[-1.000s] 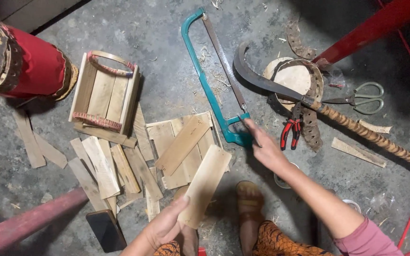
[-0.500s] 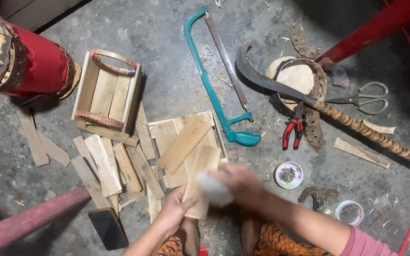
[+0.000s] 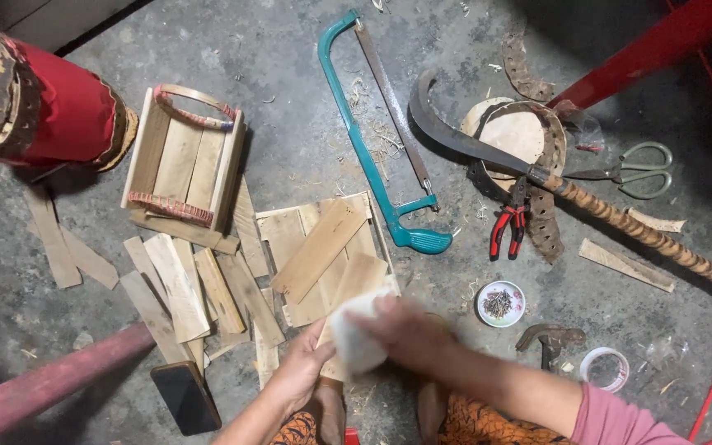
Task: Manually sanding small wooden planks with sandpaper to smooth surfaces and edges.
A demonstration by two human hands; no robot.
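Note:
A short wooden slat [image 3: 354,284] lies slanted over the pile of slats near the bottom middle. My left hand [image 3: 305,367] grips the slat's near end from below. My right hand [image 3: 409,330] presses a pale whitish pad [image 3: 356,336] against the slat's face; the pad and hand are blurred. A teal hacksaw [image 3: 381,165] lies free on the concrete floor just beyond, its handle pointing toward me.
A small wooden crate with a curved handle [image 3: 185,161] stands at the left. Loose slats [image 3: 208,288], a phone [image 3: 185,397], red pliers [image 3: 506,231], a sickle [image 3: 554,177], scissors [image 3: 632,169], a dish of nails [image 3: 500,302], a hammer [image 3: 550,339] and a tape roll [image 3: 605,368] lie around.
My right hand let go of the hacksaw handle, came back toward me and now rubs a whitish pad on the slat. My left hand kept holding the slat.

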